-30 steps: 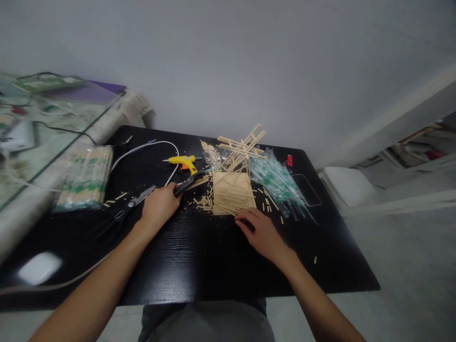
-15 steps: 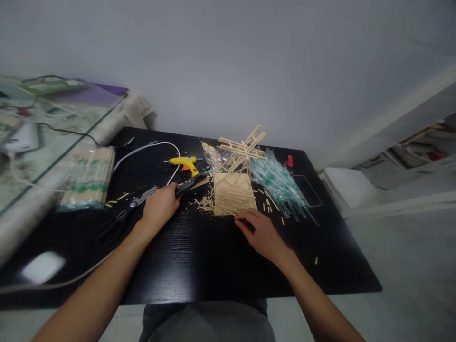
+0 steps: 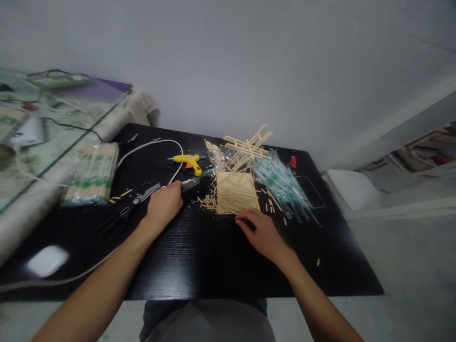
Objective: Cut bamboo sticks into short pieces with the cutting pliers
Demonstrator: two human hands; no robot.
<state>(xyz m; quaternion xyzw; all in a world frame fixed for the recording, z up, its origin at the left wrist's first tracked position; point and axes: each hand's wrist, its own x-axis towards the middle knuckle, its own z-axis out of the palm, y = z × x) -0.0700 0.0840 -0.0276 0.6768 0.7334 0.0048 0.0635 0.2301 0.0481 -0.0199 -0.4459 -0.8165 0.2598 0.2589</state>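
Observation:
My left hand (image 3: 165, 205) is closed at the near end of a long black tool (image 3: 192, 184), whose exact kind is blurred. My right hand (image 3: 259, 232) pinches a thin wooden stick at the near edge of a flat wooden stick panel (image 3: 235, 180). Loose sticks lie slantwise across that panel. Behind it stands a crossed frame of glued sticks (image 3: 249, 148). Short cut pieces (image 3: 209, 201) are scattered at the panel's left side. Black-handled scissors (image 3: 137, 201) rest open just left of my left hand.
A yellow glue gun (image 3: 190, 161) with a white cord lies at the back. Bundled sticks in plastic (image 3: 93, 175) are at left, and green-white wrappers (image 3: 280, 178) at right, beside a phone-like slab (image 3: 309, 191). A white case (image 3: 48, 261) sits front left on the black table (image 3: 199, 270).
The whole view has shifted slightly, so the table items appear a little further right. My left hand has moved slightly with the black tool; my right hand stays at the panel's near edge.

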